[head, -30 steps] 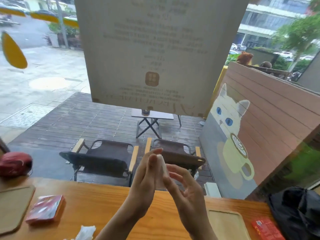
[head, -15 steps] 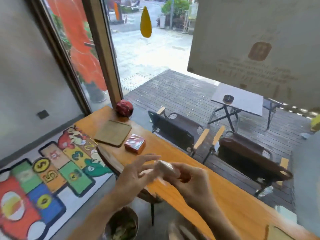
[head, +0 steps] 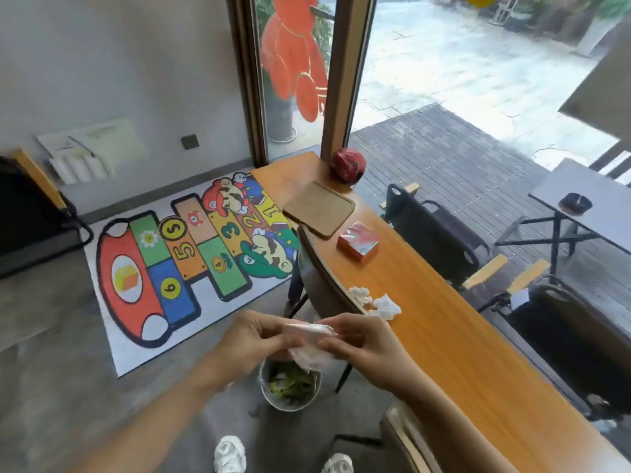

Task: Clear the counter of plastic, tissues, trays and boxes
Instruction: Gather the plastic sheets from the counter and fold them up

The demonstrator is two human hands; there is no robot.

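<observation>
My left hand point(head: 254, 339) and my right hand point(head: 362, 346) together hold a crumpled piece of clear plastic point(head: 309, 349), fingers pinching it from both sides. The plastic hangs right above a round metal bin point(head: 290, 387) on the floor, which has green and white waste inside. On the long wooden counter point(head: 444, 319) lie two crumpled white tissues point(head: 379, 303) near its edge, a red box point(head: 358, 240) farther along, and a flat brown tray point(head: 319, 209) beyond that.
A red ball-like object point(head: 348, 164) sits at the counter's far end by the window post. A chair back point(head: 324, 274) stands against the counter's edge, left of the tissues. A colourful hopscotch mat point(head: 184, 254) covers the floor to the left. My white shoes point(head: 230, 455) show below.
My view has swung left and down from the window to the floor and bin. Both hands, still holding the plastic, have come down from counter height to just over the bin.
</observation>
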